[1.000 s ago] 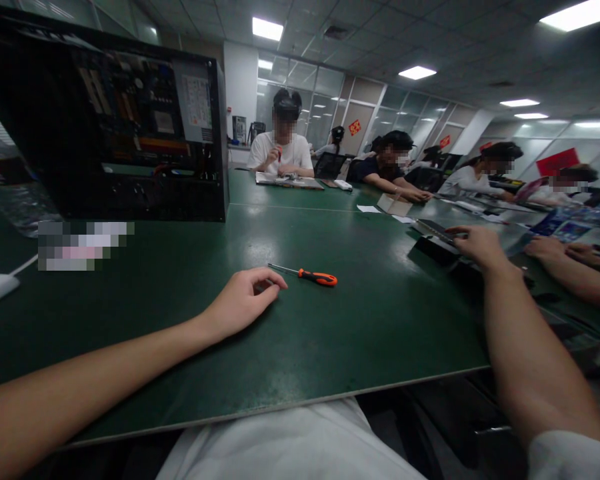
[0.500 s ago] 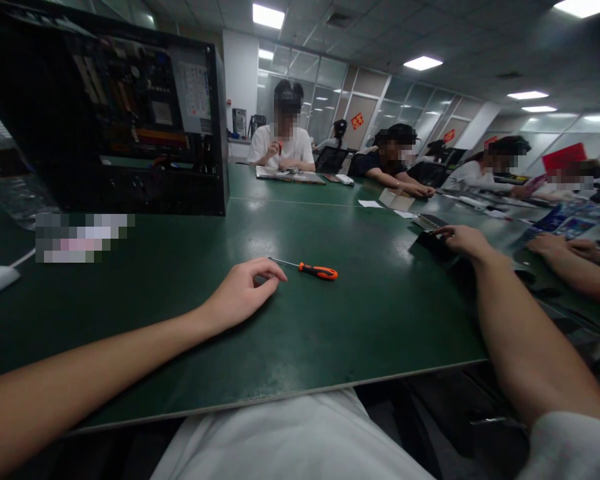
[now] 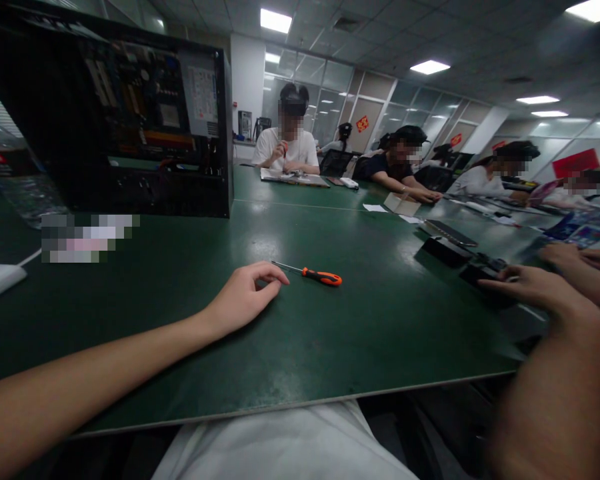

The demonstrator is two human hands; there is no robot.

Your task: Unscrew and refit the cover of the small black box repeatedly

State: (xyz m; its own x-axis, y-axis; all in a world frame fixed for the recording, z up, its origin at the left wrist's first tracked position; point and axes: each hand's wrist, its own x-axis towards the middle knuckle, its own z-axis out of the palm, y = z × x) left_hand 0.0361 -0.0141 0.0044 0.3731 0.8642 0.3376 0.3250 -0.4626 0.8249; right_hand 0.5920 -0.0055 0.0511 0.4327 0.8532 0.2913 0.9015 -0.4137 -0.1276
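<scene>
My left hand (image 3: 247, 297) rests on the green table (image 3: 300, 347), fingers loosely curled with a gap to the thumb and nothing between them. Just past its fingertips lies a screwdriver (image 3: 321, 277) with an orange and black handle, its thin shaft pointing left toward the hand. At the right, my right hand (image 3: 537, 288) has its thumb and fingers closed at the near edge of a black boxy object (image 3: 480, 268), whose exact kind I cannot make out. A second black box-shaped item (image 3: 446, 251) sits just left of that, apart from the hand.
An opened black computer case (image 3: 155, 133) stands at the back left, with a plastic bottle (image 3: 25, 180) beside it. Across the table a person (image 3: 287, 143) sits at work. A small open cardboard box (image 3: 401, 203) and a dark flat item (image 3: 450, 233) lie toward the right. Another person's hands (image 3: 563, 257) are close by.
My right hand has moved right and nearer, from the left black box-shaped item to the black object beside it. My left hand and the screwdriver have stayed in place; the view has shifted slightly.
</scene>
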